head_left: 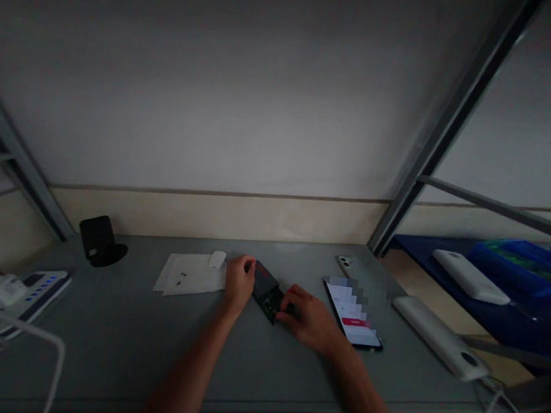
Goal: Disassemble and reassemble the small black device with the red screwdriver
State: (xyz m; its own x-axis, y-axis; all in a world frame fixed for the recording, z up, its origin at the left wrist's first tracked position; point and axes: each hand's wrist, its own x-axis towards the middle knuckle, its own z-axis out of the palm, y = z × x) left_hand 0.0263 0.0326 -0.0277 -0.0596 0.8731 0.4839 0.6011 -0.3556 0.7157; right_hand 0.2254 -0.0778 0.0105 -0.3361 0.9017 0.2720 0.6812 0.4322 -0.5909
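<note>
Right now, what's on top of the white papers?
A few tiny dark pieces lie on the papers, and a rounded white object sits at their far right corner. The left hand seems to hide some of the right edge. Anything underneath them can't be seen.

In front of you was a long gray desk (pixel 117 328), and behind it stood a big, plain wall (pixel 248 97). The wall looked dark gray up high and paler lower down. A cream strip (pixel 205 215) ran along its bottom part, just above the desk. You had a gray metal post (pixel 27 153) on your left and a second post (pixel 457 121) on your right, both slanting in your view. A bar (pixel 499 208) stuck out from the right one, above a dark blue shelf (pixel 416 254). The light was dim.
</note>
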